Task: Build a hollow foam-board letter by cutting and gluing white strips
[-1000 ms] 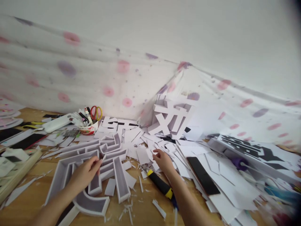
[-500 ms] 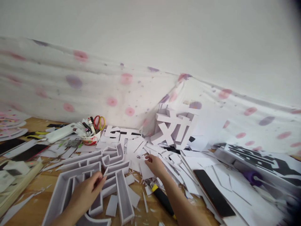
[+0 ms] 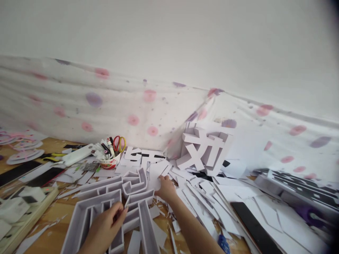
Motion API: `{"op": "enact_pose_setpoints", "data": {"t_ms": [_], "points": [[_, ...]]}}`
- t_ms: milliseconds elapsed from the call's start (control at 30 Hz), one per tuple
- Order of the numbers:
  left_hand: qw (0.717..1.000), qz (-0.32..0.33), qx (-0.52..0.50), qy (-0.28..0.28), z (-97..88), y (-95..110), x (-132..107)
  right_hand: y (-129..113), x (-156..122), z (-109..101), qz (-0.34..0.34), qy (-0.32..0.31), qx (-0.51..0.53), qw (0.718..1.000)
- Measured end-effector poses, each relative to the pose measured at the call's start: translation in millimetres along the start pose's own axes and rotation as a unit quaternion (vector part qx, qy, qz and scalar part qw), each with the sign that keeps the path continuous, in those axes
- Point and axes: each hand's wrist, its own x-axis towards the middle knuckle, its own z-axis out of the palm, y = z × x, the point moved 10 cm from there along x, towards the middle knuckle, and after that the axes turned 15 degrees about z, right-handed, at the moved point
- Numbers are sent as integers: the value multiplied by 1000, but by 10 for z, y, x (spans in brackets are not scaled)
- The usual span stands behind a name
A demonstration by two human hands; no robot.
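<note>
My left hand (image 3: 106, 225) rests on a large white foam-board letter frame (image 3: 90, 215) lying flat on the wooden table, fingers curled and pinched on one of its inner walls. My right hand (image 3: 165, 188) reaches forward into a heap of white paper offcuts (image 3: 196, 190), fingers closed on a white paper piece (image 3: 156, 174) just beyond the frame. A finished white 3D character (image 3: 202, 150) leans against the cloth-draped wall behind the heap.
A cup with scissors and pens (image 3: 109, 155) stands at the back left, next to a white tool (image 3: 76, 155). Black strips (image 3: 254, 229) lie among the scraps on the right. A knife's blue end (image 3: 224, 243) shows by my right forearm. Black-and-white printed sheets (image 3: 304, 187) lie far right.
The view has tilted up and shifted. My right hand moved left and forward from beside the yellow-black knife to the paper piece near the frame. My left hand kept its place on the frame.
</note>
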Motion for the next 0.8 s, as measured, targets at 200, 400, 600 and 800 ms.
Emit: {"op": "enact_pose_setpoints", "data": {"t_ms": [200, 400, 600, 800], "points": [[1000, -6, -2, -10, 20, -7, -27, 70, 60, 23, -3, 15, -12, 1000], [1000, 1, -14, 0, -4, -4, -35, 100, 154, 14, -2, 30, 24, 999], [1000, -3, -26, 8, -4, -29, -49, 140, 424, -97, 42, 49, 88, 994], [999, -9, -39, 12, -1, -26, -33, 223, 772, -250, 93, 55, 131, 985]]}}
